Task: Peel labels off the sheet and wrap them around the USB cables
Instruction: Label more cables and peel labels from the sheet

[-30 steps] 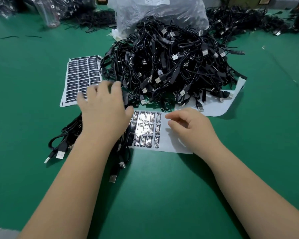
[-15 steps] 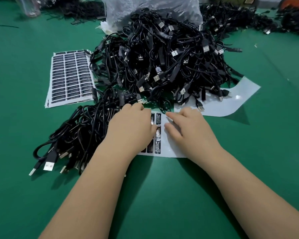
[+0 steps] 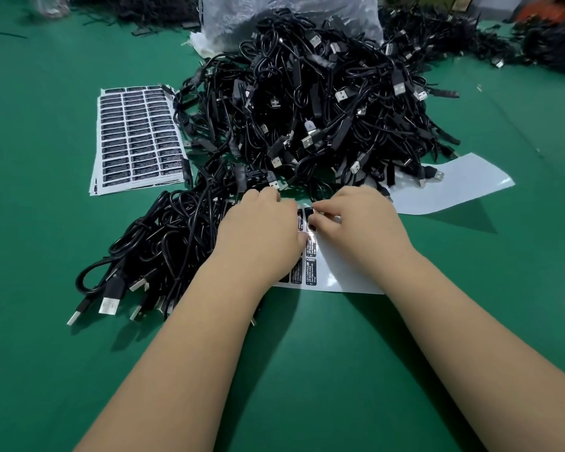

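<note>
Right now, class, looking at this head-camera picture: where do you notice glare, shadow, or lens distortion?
Head view: glare on the glossy sheet beneath the hands and on the empty backing; soft forearm shadows fall on the green table; wide-angle stretch enlarges the forearms at the bottom; far cables look blurred.

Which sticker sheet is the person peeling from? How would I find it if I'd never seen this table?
Start at the big heap of black USB cables in the middle of the green table. Come toward the person: the label sheet lies flat just in front of the heap, under both hands. Unlike the full sheet to the left, it is mostly bare white, with a few black labels left.
</note>
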